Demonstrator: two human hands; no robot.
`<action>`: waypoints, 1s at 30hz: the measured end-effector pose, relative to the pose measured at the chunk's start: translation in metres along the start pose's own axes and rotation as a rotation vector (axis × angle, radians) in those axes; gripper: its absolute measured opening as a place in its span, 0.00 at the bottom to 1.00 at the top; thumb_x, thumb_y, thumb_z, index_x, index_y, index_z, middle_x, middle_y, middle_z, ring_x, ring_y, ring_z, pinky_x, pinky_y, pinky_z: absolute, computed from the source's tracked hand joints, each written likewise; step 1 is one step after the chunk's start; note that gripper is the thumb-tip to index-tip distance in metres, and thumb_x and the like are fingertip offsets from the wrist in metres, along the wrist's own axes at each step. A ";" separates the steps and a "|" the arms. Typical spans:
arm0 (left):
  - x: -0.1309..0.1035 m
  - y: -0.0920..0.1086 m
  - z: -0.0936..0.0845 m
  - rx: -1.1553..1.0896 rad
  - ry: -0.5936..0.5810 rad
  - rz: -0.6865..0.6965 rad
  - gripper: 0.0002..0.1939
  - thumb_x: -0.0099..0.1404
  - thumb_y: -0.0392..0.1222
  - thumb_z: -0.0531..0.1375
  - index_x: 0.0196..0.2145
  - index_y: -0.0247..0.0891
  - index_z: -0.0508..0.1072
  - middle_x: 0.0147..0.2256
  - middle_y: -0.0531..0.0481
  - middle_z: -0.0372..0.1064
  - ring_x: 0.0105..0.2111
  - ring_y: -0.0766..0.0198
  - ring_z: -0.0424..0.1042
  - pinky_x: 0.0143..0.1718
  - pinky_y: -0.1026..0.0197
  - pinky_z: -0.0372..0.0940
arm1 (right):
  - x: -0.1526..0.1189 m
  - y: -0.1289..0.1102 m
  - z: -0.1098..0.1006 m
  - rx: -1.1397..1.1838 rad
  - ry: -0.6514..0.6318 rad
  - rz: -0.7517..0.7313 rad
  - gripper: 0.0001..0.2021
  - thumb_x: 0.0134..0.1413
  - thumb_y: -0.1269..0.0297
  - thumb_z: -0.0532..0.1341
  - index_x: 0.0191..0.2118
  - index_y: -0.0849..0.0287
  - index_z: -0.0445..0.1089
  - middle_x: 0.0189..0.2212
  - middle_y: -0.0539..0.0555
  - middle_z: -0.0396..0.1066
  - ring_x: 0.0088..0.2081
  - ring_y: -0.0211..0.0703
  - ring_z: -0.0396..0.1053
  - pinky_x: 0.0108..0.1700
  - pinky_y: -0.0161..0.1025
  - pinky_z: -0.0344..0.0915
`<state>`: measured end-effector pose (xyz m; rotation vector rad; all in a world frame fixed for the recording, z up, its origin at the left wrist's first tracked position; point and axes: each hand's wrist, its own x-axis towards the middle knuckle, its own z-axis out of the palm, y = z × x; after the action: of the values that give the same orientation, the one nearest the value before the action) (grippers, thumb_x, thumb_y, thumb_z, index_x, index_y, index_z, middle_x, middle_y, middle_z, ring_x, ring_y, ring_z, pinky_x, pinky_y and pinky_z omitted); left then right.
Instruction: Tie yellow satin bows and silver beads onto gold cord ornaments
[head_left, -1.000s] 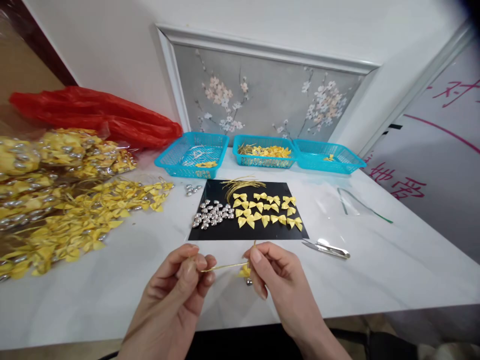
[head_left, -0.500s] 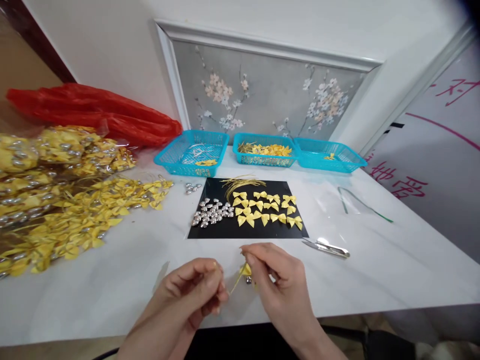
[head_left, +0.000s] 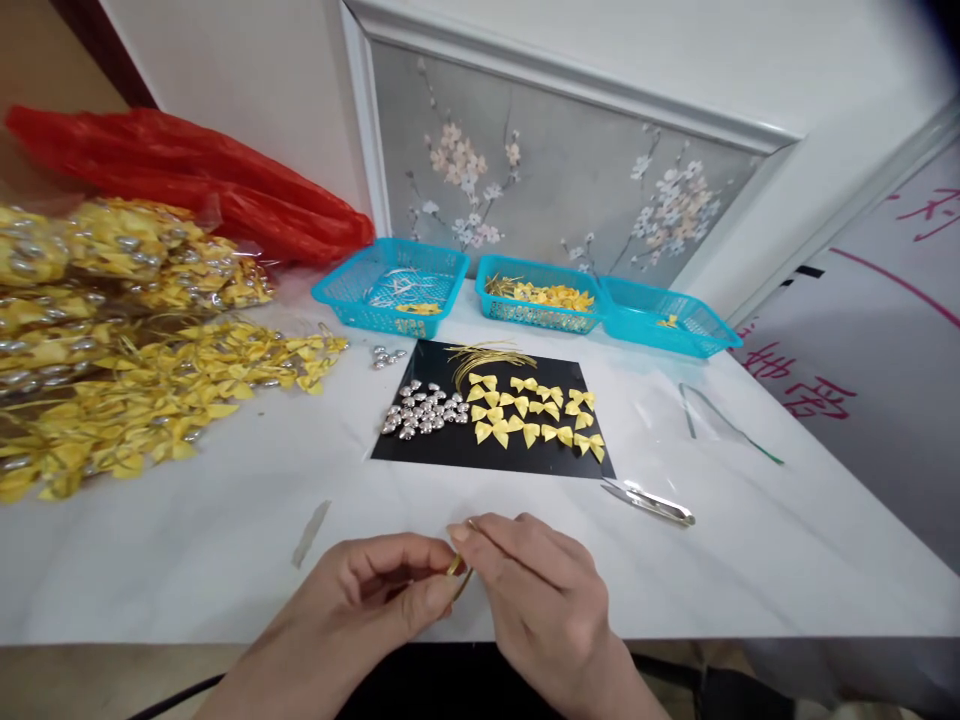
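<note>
- L hand (head_left: 375, 590): thumb & fingers clamped on short bit of gold cord (head_left: 454, 566), low over near side of table (head_left: 187, 570).
- R hand (head_left: 540, 590): fingers together, pinching same cord; fingertips of both hands v. close.
- Black mat (head_left: 450, 456) beyond hands: silver beads (head_left: 427, 410) on L part, yellow bows (head_left: 491, 430) in rough rows on R, loose cords (head_left: 491, 355) at far edge.
- Snips (head_left: 649, 504) just beside mat's near R corner.
- 3 blue baskets (head_left: 390, 319) behind mat; middle one w/ most yellow pcs.
- Yellow-and-silver pile (head_left: 150, 400) far L, red bag (head_left: 195, 180) behind.
</note>
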<state>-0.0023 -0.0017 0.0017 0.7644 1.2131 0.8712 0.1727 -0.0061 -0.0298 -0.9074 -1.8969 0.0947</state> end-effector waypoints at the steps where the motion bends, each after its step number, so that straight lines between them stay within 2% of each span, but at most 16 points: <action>1: 0.000 -0.001 -0.001 -0.001 -0.007 -0.007 0.11 0.47 0.44 0.75 0.30 0.42 0.84 0.31 0.48 0.80 0.35 0.53 0.77 0.34 0.58 0.71 | 0.000 0.000 0.001 -0.019 0.017 -0.021 0.18 0.63 0.82 0.57 0.55 0.63 0.71 0.43 0.60 0.78 0.37 0.46 0.75 0.35 0.42 0.74; 9: 0.004 -0.009 -0.012 0.001 -0.022 -0.063 0.12 0.49 0.44 0.75 0.32 0.42 0.84 0.33 0.48 0.80 0.40 0.52 0.77 0.38 0.56 0.71 | -0.002 0.003 0.003 -0.037 0.051 -0.086 0.16 0.62 0.83 0.58 0.53 0.68 0.72 0.42 0.61 0.77 0.33 0.43 0.71 0.30 0.40 0.70; 17: 0.004 -0.006 -0.008 0.004 -0.079 -0.058 0.12 0.51 0.43 0.74 0.35 0.41 0.83 0.37 0.47 0.81 0.38 0.52 0.77 0.36 0.57 0.70 | -0.003 0.003 0.003 -0.058 0.022 -0.125 0.15 0.65 0.80 0.56 0.54 0.69 0.71 0.42 0.62 0.77 0.29 0.42 0.64 0.27 0.40 0.67; 25: 0.009 -0.012 -0.014 0.034 -0.074 -0.068 0.12 0.52 0.45 0.74 0.36 0.42 0.85 0.38 0.46 0.82 0.37 0.53 0.77 0.39 0.55 0.71 | -0.003 -0.001 -0.001 -0.092 -0.020 -0.117 0.16 0.62 0.83 0.57 0.55 0.72 0.70 0.42 0.64 0.76 0.31 0.43 0.64 0.28 0.42 0.68; 30: 0.013 -0.010 -0.017 0.097 -0.143 -0.060 0.13 0.51 0.45 0.74 0.36 0.42 0.85 0.37 0.45 0.83 0.38 0.50 0.78 0.41 0.52 0.71 | -0.001 -0.001 -0.002 -0.101 -0.040 -0.118 0.16 0.61 0.84 0.57 0.53 0.74 0.71 0.40 0.64 0.76 0.30 0.43 0.65 0.28 0.42 0.70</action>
<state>-0.0156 0.0051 -0.0164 0.8497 1.1514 0.7008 0.1733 -0.0083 -0.0292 -0.8642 -2.0023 -0.0545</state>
